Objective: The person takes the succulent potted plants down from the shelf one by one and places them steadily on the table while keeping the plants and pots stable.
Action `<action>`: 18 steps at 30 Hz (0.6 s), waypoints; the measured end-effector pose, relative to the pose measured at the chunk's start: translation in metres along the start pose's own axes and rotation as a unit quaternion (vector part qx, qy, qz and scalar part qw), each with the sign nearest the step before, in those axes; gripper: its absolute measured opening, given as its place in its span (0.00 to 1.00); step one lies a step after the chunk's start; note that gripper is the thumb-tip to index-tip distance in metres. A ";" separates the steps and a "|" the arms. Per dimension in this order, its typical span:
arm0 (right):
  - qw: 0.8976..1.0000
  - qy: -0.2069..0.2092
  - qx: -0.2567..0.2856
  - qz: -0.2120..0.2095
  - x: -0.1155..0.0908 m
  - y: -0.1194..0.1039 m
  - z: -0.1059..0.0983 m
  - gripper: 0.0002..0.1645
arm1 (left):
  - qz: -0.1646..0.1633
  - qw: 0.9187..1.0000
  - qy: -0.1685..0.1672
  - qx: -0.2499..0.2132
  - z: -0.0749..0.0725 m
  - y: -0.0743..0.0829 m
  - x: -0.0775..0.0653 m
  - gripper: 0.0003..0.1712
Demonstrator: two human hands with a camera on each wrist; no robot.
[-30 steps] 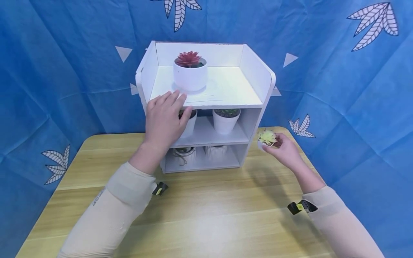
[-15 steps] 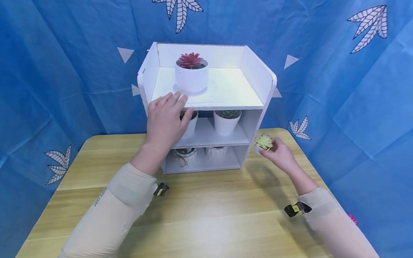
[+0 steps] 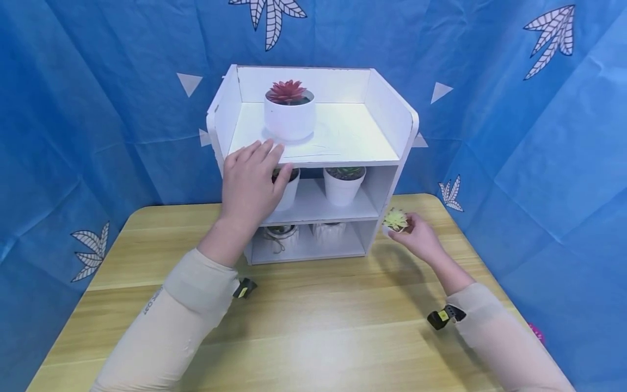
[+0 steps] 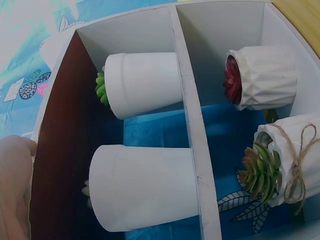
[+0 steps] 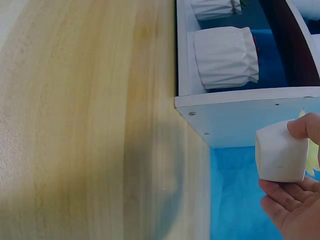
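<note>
My right hand grips a small potted succulent with yellow-green leaves, beside the right side of the white shelf unit. In the right wrist view its white pot sits between thumb and fingers, held above the table. My left hand rests on the front edge of the top shelf, fingers extended, just in front of a white pot with a red succulent. It partly hides a white pot on the middle shelf; another white pot stands to its right.
Two ridged white pots stand on the bottom shelf: one holds a red succulent, the other, with a twine bow, a green one. The wooden table extends in front. A blue patterned cloth hangs behind and beside it.
My right hand has moved left and slightly downward with the potted succulent, closer to the side of the shelf unit. The left hand has stayed on the top shelf's edge.
</note>
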State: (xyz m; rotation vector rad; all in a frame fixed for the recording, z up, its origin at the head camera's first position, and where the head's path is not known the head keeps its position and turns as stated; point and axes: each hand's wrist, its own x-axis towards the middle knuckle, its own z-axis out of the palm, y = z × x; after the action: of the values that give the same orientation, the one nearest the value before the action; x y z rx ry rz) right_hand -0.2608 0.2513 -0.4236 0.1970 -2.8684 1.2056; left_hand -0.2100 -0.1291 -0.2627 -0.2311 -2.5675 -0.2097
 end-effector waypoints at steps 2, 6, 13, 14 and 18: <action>1.000 -0.004 0.003 0.003 0.001 0.001 0.002 0.40 | 0.000 1.000 0.001 0.000 0.000 0.000 0.000 0.34; 1.000 -0.013 0.005 0.005 0.003 0.002 0.007 0.41 | -0.001 1.000 0.001 -0.002 0.000 0.000 0.000 0.34; 1.000 -0.022 0.003 0.011 0.007 0.006 0.014 0.39 | -0.004 1.000 -0.001 -0.002 0.000 0.000 0.000 0.34; 1.000 -0.023 0.002 0.011 0.007 0.007 0.015 0.39 | -0.005 1.000 -0.002 -0.002 0.000 0.000 -0.001 0.34; 1.000 -0.022 0.001 0.015 0.010 0.011 0.020 0.38 | -0.005 1.000 -0.002 -0.002 -0.001 0.001 -0.001 0.34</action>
State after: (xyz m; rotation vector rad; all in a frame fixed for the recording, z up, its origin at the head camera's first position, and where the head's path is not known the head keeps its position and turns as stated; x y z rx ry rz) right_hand -0.2712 0.2439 -0.4443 0.1851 -2.9186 1.2236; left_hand -0.2086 -0.1283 -0.2620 -0.2213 -2.5728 -0.2169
